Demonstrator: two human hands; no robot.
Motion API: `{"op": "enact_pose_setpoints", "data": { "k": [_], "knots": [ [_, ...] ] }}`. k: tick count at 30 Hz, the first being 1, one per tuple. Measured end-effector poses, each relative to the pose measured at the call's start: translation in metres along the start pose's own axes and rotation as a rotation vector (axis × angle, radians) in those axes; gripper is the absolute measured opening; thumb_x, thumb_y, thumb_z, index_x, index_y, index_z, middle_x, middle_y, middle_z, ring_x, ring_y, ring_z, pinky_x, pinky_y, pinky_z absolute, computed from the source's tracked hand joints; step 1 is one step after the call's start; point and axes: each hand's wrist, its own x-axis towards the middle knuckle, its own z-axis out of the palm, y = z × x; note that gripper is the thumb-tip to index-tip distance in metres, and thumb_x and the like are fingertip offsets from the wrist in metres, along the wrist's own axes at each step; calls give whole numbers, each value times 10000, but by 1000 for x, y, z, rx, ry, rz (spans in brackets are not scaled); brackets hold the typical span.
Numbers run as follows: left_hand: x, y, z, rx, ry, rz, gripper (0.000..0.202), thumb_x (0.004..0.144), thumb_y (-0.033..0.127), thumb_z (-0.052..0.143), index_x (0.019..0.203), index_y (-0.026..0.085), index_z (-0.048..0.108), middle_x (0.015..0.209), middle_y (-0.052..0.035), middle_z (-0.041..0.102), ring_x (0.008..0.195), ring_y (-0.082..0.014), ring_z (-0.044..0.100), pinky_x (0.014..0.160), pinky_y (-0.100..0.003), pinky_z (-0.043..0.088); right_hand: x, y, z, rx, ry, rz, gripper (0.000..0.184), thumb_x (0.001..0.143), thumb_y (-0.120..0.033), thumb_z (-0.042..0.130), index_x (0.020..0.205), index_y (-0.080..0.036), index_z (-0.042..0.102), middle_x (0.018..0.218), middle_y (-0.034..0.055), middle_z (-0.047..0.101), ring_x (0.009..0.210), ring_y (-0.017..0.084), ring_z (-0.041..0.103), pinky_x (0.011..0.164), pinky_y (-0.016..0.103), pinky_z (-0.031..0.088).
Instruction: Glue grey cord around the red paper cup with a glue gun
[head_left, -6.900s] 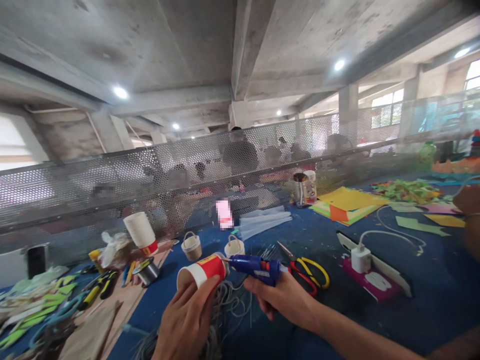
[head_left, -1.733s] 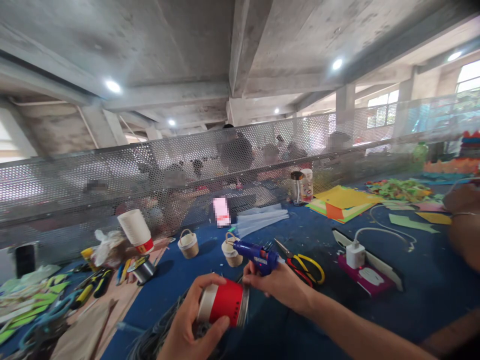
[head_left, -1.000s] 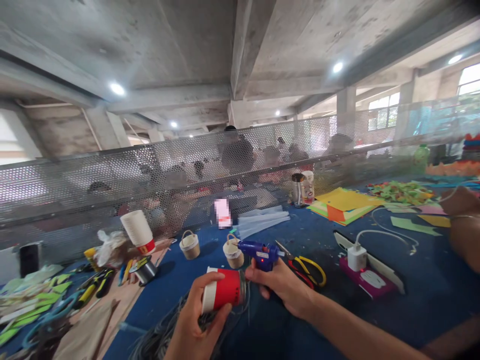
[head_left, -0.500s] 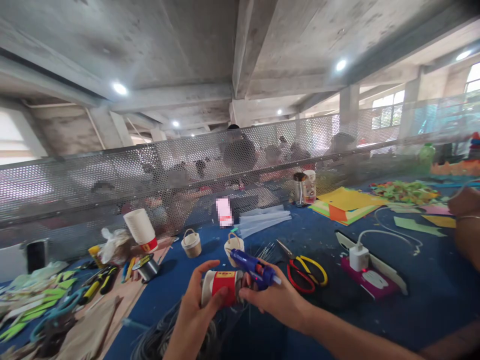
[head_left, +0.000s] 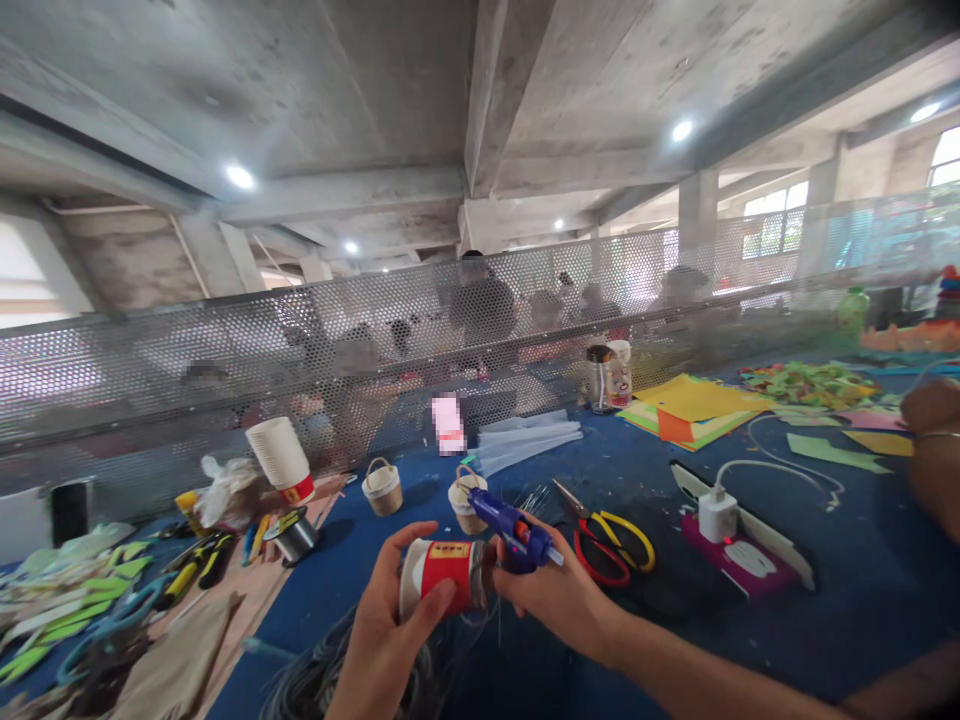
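A white paper cup with a red band [head_left: 444, 574] lies sideways in my left hand [head_left: 397, 600], whose thumb presses on the band. My right hand [head_left: 559, 590] is wrapped round a blue glue gun [head_left: 510, 530], its nozzle pointing up and left above the cup. A clear glue stick juts from the gun's rear. The fingertips of my right hand are close to the cup's right end; whether they touch it I cannot tell. Just beyond stand two small baskets with handles, one [head_left: 468, 505] behind the nozzle and the other [head_left: 383, 488] further left.
Scissors with red and yellow handles [head_left: 611, 545] lie right of my hand, near a white charger [head_left: 718, 515] on a purple power strip. Stacked paper cups [head_left: 280, 455] and a wire spool [head_left: 292, 537] stand left. Coiled grey wire [head_left: 322, 670] lies below. Another person's arm [head_left: 934, 440] shows at right.
The cup has shifted slightly left and its band has turned a little, showing more of the gold label. The glue gun has moved slightly right, away from the cup.
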Motion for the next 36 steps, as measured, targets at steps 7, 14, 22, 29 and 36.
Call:
{"op": "enact_pose_setpoints", "data": {
  "k": [7, 14, 22, 29, 36],
  "knots": [
    [-8, 2, 10, 174, 71, 78, 555, 751, 439, 719, 1212, 242, 480, 709, 50, 672, 585, -169, 570, 577, -242, 466, 1, -14, -5, -92, 27, -42, 238, 674, -337, 771, 781, -206, 605, 605, -55, 542, 503, 91, 458, 450, 206, 388],
    [-8, 5, 11, 112, 118, 63, 562, 728, 464, 734, 1187, 250, 491, 700, 50, 686, 585, -170, 580, 575, -239, 470, 4, -19, -10, -109, -14, -80, 225, 701, -327, 748, 751, -201, 569, 708, -43, 581, 485, 71, 435, 430, 205, 396],
    [-7, 6, 7, 71, 173, 63, 625, 699, 498, 772, 1198, 245, 492, 762, 31, 704, 603, -184, 599, 567, -255, 472, 1, -6, -6, -99, -174, -30, 242, 690, -257, 771, 753, -195, 545, 636, -85, 540, 428, 51, 447, 443, 197, 389],
    [-6, 4, 8, 86, 132, 42, 625, 711, 482, 763, 1207, 241, 468, 756, 29, 706, 604, -183, 615, 584, -263, 511, 3, -8, -10, -113, -164, -74, 176, 757, -291, 731, 771, -191, 587, 607, -79, 498, 452, 59, 421, 456, 201, 383],
    [-12, 7, 16, 116, 94, 66, 532, 740, 429, 723, 1176, 244, 480, 709, 47, 688, 586, -176, 610, 574, -250, 485, 6, -18, -13, -111, -124, -123, 238, 780, -362, 733, 744, -183, 581, 603, -77, 479, 455, 56, 387, 458, 209, 347]
  ]
}}
